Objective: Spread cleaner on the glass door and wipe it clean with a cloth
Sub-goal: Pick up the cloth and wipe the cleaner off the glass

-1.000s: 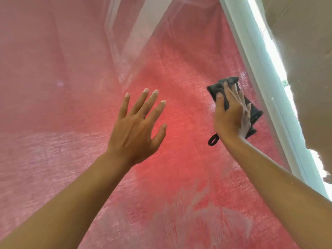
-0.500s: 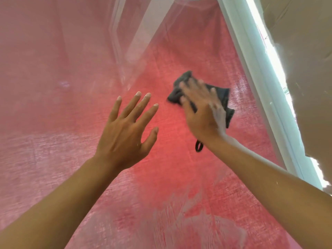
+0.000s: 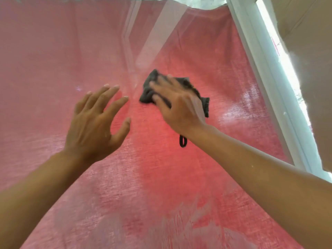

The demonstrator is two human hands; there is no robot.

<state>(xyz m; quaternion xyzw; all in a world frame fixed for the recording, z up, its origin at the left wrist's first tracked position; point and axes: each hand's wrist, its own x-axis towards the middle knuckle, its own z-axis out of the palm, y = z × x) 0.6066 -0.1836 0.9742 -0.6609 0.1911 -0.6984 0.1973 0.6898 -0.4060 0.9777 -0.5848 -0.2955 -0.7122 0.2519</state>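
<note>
The right hand (image 3: 179, 106), fingers flat on the dark cloth (image 3: 203, 103), has slid further from the white door frame (image 3: 273, 90) toward the spread-open left hand (image 3: 95, 123).

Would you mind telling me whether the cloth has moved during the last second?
Yes. The grey cloth under the right hand slid left, away from the white door frame.

Right hand (image 3: 179, 106) blurs across the cloth (image 3: 148, 92), covering most of it; both forearms run off the bottom edge.
</note>
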